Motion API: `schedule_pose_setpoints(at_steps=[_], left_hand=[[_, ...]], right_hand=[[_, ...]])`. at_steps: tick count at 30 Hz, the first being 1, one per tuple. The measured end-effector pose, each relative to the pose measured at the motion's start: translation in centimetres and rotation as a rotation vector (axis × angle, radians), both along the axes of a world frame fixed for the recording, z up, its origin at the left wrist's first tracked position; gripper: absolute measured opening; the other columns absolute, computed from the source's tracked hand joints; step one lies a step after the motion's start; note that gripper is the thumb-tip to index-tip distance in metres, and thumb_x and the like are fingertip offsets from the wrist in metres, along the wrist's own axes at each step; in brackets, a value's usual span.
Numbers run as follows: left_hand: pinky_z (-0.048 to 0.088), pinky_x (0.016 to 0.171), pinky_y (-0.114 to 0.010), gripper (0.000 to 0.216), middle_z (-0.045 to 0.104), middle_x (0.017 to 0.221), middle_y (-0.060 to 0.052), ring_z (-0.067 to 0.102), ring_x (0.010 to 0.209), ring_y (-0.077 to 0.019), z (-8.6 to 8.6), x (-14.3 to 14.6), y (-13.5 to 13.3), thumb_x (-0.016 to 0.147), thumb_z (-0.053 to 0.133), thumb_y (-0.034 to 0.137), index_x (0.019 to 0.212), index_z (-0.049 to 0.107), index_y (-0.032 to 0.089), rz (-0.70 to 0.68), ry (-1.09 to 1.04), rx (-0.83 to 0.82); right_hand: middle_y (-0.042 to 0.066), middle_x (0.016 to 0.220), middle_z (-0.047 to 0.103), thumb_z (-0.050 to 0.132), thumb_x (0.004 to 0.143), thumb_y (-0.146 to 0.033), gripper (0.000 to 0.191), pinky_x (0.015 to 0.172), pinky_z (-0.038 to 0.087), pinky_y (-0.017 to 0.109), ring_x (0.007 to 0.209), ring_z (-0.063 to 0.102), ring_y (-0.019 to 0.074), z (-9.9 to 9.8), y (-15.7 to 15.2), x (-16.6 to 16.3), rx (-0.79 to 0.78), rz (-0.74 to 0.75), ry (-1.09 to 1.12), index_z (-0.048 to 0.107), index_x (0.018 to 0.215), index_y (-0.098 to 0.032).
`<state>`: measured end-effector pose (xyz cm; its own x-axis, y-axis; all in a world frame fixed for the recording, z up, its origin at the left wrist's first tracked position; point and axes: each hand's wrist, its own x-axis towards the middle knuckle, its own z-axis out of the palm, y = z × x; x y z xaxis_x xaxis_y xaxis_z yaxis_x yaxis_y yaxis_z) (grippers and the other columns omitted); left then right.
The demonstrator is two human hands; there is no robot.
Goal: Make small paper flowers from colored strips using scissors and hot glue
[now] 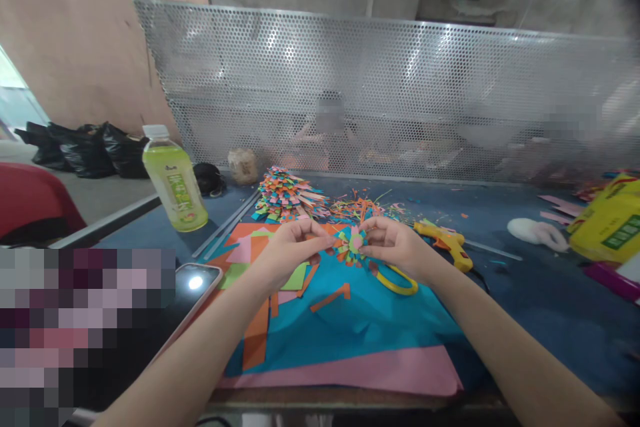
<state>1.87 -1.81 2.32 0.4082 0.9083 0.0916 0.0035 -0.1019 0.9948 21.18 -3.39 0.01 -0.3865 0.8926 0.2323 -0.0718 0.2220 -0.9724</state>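
Between my two hands, above blue sheets, is a small multicoloured paper flower [354, 241] with strips fanning out round its middle. My left hand [299, 247] pinches its left edge with thumb and forefinger. From the other side, the fingers of my right hand [393, 245] close on its right edge. Below my right hand lie scissors with a yellow handle [397, 282], their blades hidden. A yellow glue gun [445, 243] rests just right of that hand. Orange, pink and green paper pieces [257, 327] lie beneath my left forearm.
A bottle of green drink [175, 180] stands at left, near a phone [200, 280]. Behind my hands are a cone of layered paper strips [287, 193] and paper scraps [367, 208]. A perforated metal panel [300, 80] bounds the back. At right sits a yellow package [610, 220].
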Motion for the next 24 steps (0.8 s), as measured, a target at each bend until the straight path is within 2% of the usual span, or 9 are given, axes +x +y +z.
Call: schedule_pose_setpoints(at_steps=[7,11,15,21,24], left_hand=[[0.035,0.043,-0.016,0.019,0.053,0.055,0.003,0.047,0.046,-0.004,-0.02,-0.05,0.07,0.059,0.064,0.027,0.063,0.05,0.014,-0.034,-0.023,-0.015],[0.037,0.046,-0.017,0.023,0.056,0.065,0.001,0.052,0.057,-0.0073,0.0,-0.1,0.11,0.06,0.064,0.027,0.078,0.052,0.017,-0.041,-0.049,0.003],[0.034,0.045,-0.017,0.034,0.055,0.06,0.001,0.049,0.052,-0.0066,-0.31,-0.21,0.39,0.062,0.063,0.029,0.092,0.052,0.018,-0.031,0.037,0.014],[0.034,0.045,-0.017,0.034,0.055,0.056,0.002,0.048,0.049,-0.0062,-0.55,-0.19,0.59,0.06,0.064,0.032,0.09,0.054,0.018,0.003,0.041,-0.038],[0.035,0.045,-0.018,0.036,0.056,0.06,0.0,0.049,0.051,-0.0072,-0.16,-0.08,0.32,0.061,0.062,0.035,0.092,0.054,0.018,0.017,0.047,-0.031]], right_hand=[[0.0,0.074,0.06,0.065,0.065,-0.025,0.031,0.041,0.046,0.021,0.057,0.057,0.0106,0.17,-0.08,0.03,-0.003,-0.029,-0.027,0.044,0.086,-0.019],[0.001,0.075,0.06,0.066,0.064,-0.024,0.029,0.042,0.046,0.021,0.059,0.057,0.0106,0.07,0.01,0.05,0.014,-0.046,-0.017,0.044,0.083,-0.018],[0.0,0.074,0.059,0.065,0.064,-0.024,0.029,0.042,0.046,0.02,0.059,0.057,0.0104,0.06,-0.06,0.01,0.028,-0.048,-0.029,0.044,0.083,-0.018],[0.001,0.075,0.058,0.063,0.066,-0.025,0.027,0.042,0.045,0.02,0.059,0.056,0.0101,-0.04,-0.04,-0.11,0.056,-0.059,-0.07,0.043,0.083,-0.018],[0.002,0.077,0.058,0.059,0.069,-0.027,0.024,0.044,0.046,0.022,0.062,0.056,0.0118,-0.11,-0.09,-0.12,0.141,-0.121,-0.144,0.042,0.083,-0.019]])
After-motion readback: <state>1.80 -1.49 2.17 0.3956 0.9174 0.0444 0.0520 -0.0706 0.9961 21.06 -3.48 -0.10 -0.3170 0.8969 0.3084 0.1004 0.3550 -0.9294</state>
